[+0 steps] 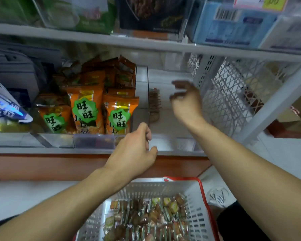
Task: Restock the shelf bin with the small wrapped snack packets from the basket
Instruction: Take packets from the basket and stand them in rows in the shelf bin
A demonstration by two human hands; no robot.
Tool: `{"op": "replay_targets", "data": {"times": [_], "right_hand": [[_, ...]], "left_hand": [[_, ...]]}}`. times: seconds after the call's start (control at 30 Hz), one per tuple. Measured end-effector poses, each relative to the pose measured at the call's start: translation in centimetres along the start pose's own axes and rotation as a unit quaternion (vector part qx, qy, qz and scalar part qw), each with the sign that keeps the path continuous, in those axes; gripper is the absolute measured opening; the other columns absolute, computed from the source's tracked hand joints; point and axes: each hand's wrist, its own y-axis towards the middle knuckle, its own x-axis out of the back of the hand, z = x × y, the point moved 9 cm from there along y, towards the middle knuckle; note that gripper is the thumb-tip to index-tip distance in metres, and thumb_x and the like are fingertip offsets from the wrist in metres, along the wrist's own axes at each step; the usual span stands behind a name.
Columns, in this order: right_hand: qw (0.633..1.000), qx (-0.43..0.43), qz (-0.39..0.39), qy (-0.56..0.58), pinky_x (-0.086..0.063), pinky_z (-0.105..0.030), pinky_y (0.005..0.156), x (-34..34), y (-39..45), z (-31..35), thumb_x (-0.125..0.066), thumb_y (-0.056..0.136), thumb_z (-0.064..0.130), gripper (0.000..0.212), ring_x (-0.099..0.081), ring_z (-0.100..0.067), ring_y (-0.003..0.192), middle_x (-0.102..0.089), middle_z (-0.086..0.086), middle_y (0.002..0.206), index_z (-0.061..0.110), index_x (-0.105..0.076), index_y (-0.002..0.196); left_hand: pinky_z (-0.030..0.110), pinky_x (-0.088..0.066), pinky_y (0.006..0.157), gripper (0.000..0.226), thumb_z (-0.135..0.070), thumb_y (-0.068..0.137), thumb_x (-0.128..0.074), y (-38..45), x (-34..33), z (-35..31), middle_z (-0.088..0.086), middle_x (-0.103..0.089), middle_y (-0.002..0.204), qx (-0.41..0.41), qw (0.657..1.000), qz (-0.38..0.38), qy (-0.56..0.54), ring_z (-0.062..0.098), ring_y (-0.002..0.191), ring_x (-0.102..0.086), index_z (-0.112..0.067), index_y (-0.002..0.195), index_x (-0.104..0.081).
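Restocking barely begun: the bin is nearly bare, the basket is full.

The small wrapped snack packets (146,220) crowd the white slotted plastic basket (197,221); one short row (154,106) lies in the clear plastic shelf bin (172,144). The right hand (185,100) hovers inside, fingers loosely curled, apparently empty. The left hand (135,153) grips the bin's front edge.

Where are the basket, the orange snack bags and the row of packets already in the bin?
basket (201,221), head view, right wall.
orange snack bags (84,108), head view, middle bag's green label.
row of packets (154,105), head view, middle of the row.
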Motion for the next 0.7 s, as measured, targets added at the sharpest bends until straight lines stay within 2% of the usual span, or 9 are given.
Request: {"op": "replay_targets", "data": {"times": [0.07,0.17,0.23,0.37,0.4,0.47,0.53,0.6,0.7], "right_hand": [[0.978,0.116,-0.122,0.127,-0.048,-0.018,0.069,3.4,-3.5,3.7,-0.057,0.081,-0.003,0.028,-0.064,-0.005,0.078,-0.068,0.005,0.092,0.022,-0.065,0.090],[0.941,0.238,-0.146,0.190,-0.044,-0.023,0.066,3.9,-10.5,5.0,-0.055,0.077,-0.009,0.024,-0.057,-0.015,0.070,-0.059,-0.001,0.076,0.015,-0.060,0.076],[0.954,0.240,-0.085,0.157,-0.042,-0.024,0.063,1.2,-14.7,2.4,-0.054,0.076,-0.011,0.020,-0.052,-0.017,0.068,-0.056,-0.004,0.073,0.008,-0.057,0.071],[0.989,0.053,0.138,-0.023,-0.044,-0.030,0.064,-5.7,-23.2,-10.7,-0.056,0.081,-0.003,0.022,-0.050,-0.014,0.071,-0.057,0.002,0.080,0.017,-0.058,0.073],[0.966,-0.002,0.233,-0.110,-0.048,-0.031,0.071,-7.3,-26.0,-15.1,-0.057,0.086,0.004,0.023,-0.052,-0.012,0.079,-0.059,0.005,0.089,0.025,-0.057,0.077],[0.841,-0.105,0.443,-0.291,-0.049,-0.041,0.098,-8.9,-32.8,-23.9,-0.060,0.091,0.017,0.025,-0.055,-0.019,0.117,-0.055,-0.001,0.133,0.036,-0.059,0.107],[0.728,-0.131,0.557,-0.378,-0.035,-0.050,0.115,-8.7,-37.7,-29.1,-0.068,0.086,0.024,0.079,-0.026,-0.031,0.149,-0.020,-0.009,0.163,0.036,-0.027,0.153],[0.696,-0.112,0.592,-0.392,-0.025,-0.054,0.118,-9.7,-39.4,-30.4,-0.071,0.083,0.027,0.099,-0.011,-0.034,0.153,-0.015,-0.009,0.165,0.032,-0.009,0.159],[0.670,-0.098,0.618,-0.399,-0.032,-0.057,0.114,-11.8,-40.6,-31.1,-0.064,0.085,0.029,0.081,-0.036,-0.039,0.140,-0.029,-0.011,0.159,0.023,-0.024,0.155]], "left_hand": [[0.034,-0.045,0.056,0.025,-0.030,0.086,-0.068,-0.7,-1.1,0.7,-0.007,-0.061,0.070,0.003,0.997,0.053,0.057,0.015,0.067,-0.060,-0.030,0.081,-0.043],[0.033,-0.046,0.060,0.022,-0.033,0.083,-0.070,-2.3,-4.2,3.5,-0.004,-0.062,0.079,0.042,0.972,0.176,0.152,0.020,0.073,-0.061,-0.026,0.079,-0.050],[0.033,-0.048,0.064,0.019,-0.035,0.084,-0.071,-3.5,-6.8,5.9,0.000,-0.065,0.089,0.055,0.938,0.255,0.227,0.023,0.079,-0.062,-0.025,0.084,-0.054],[0.034,-0.052,0.075,0.014,-0.025,0.085,-0.067,-6.9,-13.2,10.6,0.010,-0.068,0.104,0.075,0.898,0.362,0.237,0.029,0.091,-0.063,-0.016,0.095,-0.061],[0.033,-0.050,0.076,0.012,-0.023,0.087,-0.065,-8.2,-14.8,11.9,0.011,-0.068,0.107,0.087,0.893,0.384,0.218,0.029,0.093,-0.063,-0.015,0.096,-0.060],[0.033,-0.050,0.080,0.019,-0.019,0.088,-0.061,-11.0,-17.9,14.7,0.012,-0.067,0.114,0.112,0.875,0.428,0.199,0.030,0.103,-0.063,-0.014,0.107,-0.059],[0.037,-0.053,0.090,0.034,-0.022,0.089,-0.061,-13.5,-20.4,17.3,0.013,-0.065,0.123,0.122,0.857,0.460,0.200,0.030,0.110,-0.063,-0.017,0.122,-0.057],[0.037,-0.054,0.096,0.044,-0.024,0.090,-0.061,-14.8,-22.1,18.9,0.009,-0.062,0.131,0.125,0.854,0.466,0.193,0.027,0.112,-0.064,-0.026,0.134,-0.054],[0.033,-0.054,0.096,0.062,-0.022,0.086,-0.066,-15.0,-24.3,20.0,0.001,-0.059,0.137,0.146,0.867,0.449,0.156,0.023,0.115,-0.063,-0.040,0.143,-0.051]]}}
